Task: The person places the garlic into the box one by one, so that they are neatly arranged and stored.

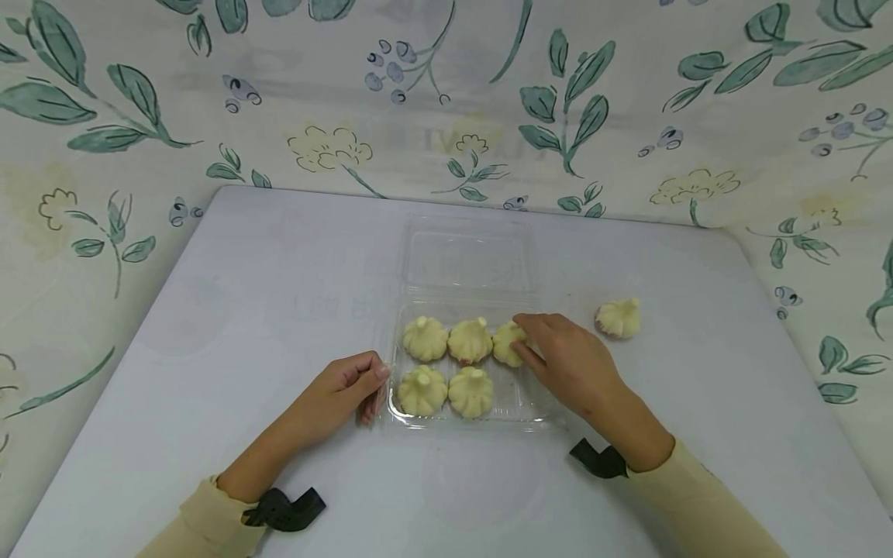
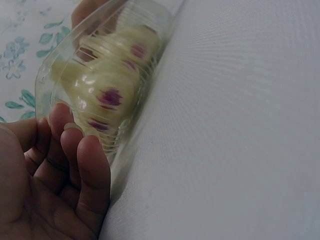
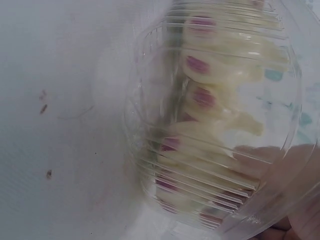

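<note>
A clear plastic clamshell box lies with its lid folded back. Cream garlic bulbs sit inside, stems up, three along the back row and two in front. My right hand reaches over the box's right side and pinches the back-right garlic bulb between thumb and fingers. At the left edge, my left hand grips the box's rim between thumb and forefinger, its other fingers curled beside the wall. Through the ribbed wall in the left wrist view, a garlic bulb shows purple patches. The right fingers appear behind plastic.
Another garlic bulb lies on the white table, right of the box. A floral cloth hangs behind the table and shows along both sides. Small brown specks dot the surface in the right wrist view.
</note>
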The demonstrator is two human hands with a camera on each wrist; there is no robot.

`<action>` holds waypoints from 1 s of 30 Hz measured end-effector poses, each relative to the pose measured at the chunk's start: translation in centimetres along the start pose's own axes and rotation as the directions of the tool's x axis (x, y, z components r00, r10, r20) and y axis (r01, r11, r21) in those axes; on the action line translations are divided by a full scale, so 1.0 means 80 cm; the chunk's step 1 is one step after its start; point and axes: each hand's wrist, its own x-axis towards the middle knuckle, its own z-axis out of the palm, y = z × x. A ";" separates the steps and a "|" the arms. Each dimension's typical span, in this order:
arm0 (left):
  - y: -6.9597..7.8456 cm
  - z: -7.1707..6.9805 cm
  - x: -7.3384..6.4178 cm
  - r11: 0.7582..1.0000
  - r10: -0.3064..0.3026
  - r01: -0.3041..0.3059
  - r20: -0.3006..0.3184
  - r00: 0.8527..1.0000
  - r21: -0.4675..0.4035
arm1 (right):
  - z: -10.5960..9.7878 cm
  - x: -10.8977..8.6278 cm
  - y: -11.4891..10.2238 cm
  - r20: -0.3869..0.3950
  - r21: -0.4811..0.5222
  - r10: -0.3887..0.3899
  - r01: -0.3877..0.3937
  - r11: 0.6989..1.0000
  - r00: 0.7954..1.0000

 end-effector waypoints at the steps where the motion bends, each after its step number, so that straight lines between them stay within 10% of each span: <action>1: 0.000 0.000 0.000 1.000 -0.001 0.001 0.000 1.000 0.001 | 0.000 0.000 0.000 0.003 0.001 0.004 -0.004 1.000 1.000; 30: -0.003 -0.001 0.000 1.000 -0.008 0.008 -0.006 1.000 0.009 | -0.027 -0.016 0.020 -0.063 -0.038 0.069 -0.071 0.997 0.996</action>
